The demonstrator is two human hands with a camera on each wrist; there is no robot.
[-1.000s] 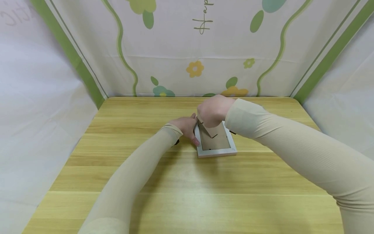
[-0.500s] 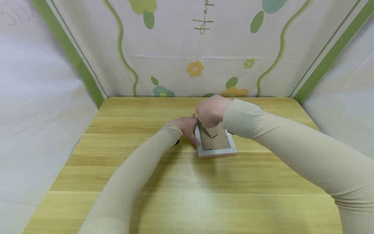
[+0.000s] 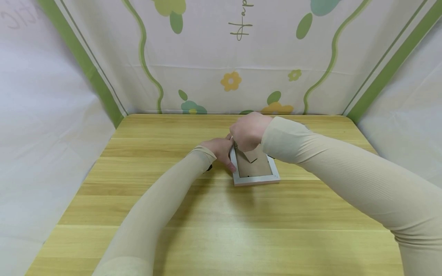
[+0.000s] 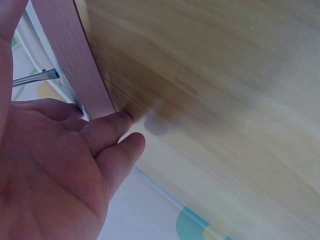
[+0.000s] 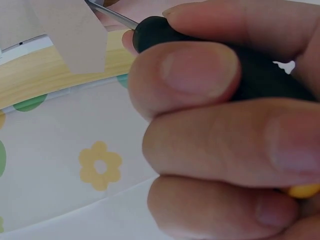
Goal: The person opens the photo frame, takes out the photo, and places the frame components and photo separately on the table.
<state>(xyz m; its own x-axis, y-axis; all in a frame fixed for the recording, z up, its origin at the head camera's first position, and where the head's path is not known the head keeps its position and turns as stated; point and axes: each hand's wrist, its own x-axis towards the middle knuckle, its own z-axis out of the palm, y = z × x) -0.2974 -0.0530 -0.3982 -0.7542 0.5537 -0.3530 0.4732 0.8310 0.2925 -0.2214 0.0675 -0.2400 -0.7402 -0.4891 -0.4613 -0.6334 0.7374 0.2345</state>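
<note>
A white picture frame (image 3: pixel 257 179) lies back side up on the table, its brown backing board (image 3: pixel 259 168) facing me. From that board an easel stand flap (image 5: pixel 82 37) sticks up. At the frame's left side, my left hand (image 3: pixel 220 148) grips the edge, thumb on the near part and fingers by the far corner. My right hand (image 3: pixel 249 132) is above the frame's far left part, its fingers curled round the dark handle of a screwdriver (image 5: pixel 155 32). In the left wrist view the flat metal tip of the screwdriver (image 4: pixel 42 76) shows at the frame's inner edge.
The wooden table (image 3: pixel 221 230) reaches out around the frame. Behind it hangs a white cloth (image 3: pixel 200 46) printed with flowers and green lines. More white cloth closes off both sides. Small dark tabs (image 3: pixel 248 176) stand at the board's edge.
My right hand has shifted slightly to the left over the frame. My left hand and the frame have stayed in place.
</note>
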